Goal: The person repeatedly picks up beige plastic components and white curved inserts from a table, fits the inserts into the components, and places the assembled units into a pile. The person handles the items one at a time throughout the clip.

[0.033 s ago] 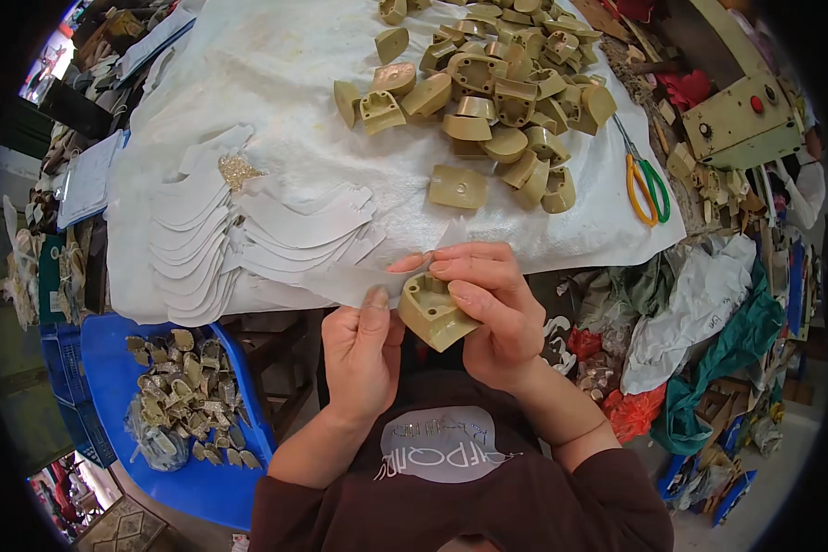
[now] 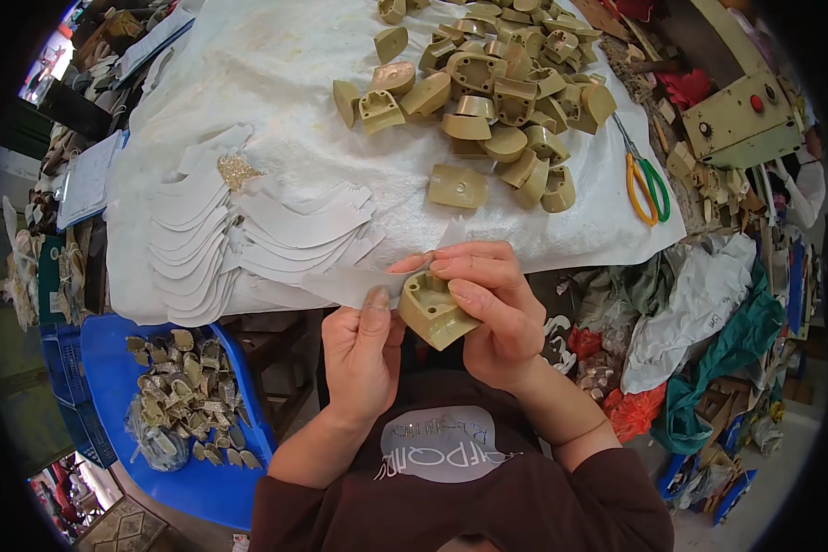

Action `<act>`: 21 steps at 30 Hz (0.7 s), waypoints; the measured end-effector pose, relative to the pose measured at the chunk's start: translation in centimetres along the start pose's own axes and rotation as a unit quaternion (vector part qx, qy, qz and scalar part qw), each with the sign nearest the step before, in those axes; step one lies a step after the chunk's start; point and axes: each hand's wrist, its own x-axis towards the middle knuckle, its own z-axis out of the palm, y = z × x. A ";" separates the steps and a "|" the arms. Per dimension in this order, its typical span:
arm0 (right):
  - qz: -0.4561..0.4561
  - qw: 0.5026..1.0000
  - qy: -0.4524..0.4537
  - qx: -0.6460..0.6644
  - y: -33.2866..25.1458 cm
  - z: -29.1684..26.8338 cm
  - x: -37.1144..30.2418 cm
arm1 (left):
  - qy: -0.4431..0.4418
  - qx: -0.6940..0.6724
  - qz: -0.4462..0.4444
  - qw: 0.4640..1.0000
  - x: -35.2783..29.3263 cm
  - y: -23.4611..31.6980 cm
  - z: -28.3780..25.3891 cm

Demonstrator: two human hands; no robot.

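A tan plastic shoe heel (image 2: 437, 316) with small holes in its hollow top is gripped in the fingers of my right hand (image 2: 501, 308), just off the table's near edge. My left hand (image 2: 363, 354) pinches a curved white cut piece (image 2: 354, 284) between thumb and fingers. That piece runs along the heel's far side, partly hidden behind my fingers. Overlapping rows of similar white pieces (image 2: 189, 248) lie on the table at the left, one showing a gold glitter face (image 2: 237, 171). A heap of tan heels (image 2: 506, 92) fills the far right of the table.
White sheeting (image 2: 276, 83) covers the table. Scissors (image 2: 649, 189) with orange and green handles lie at its right edge. Glitter-covered heels (image 2: 189, 386) and a plastic bag (image 2: 161, 449) rest on a blue chair (image 2: 193, 488) at lower left. Bags and scraps (image 2: 690, 313) crowd the right.
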 end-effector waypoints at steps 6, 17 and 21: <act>0.001 0.999 -0.039 -0.013 0.3 -0.5 0.1 | -0.020 0.021 -0.009 1.000 -0.1 0.1 -0.1; 0.031 0.995 -0.001 0.091 0.3 -0.8 -0.2 | 0.005 -0.045 -0.051 0.998 0.1 -0.1 -0.4; 0.014 0.999 -0.012 0.042 0.5 -0.6 -0.4 | -0.007 -0.019 -0.055 0.998 0.0 0.0 -0.4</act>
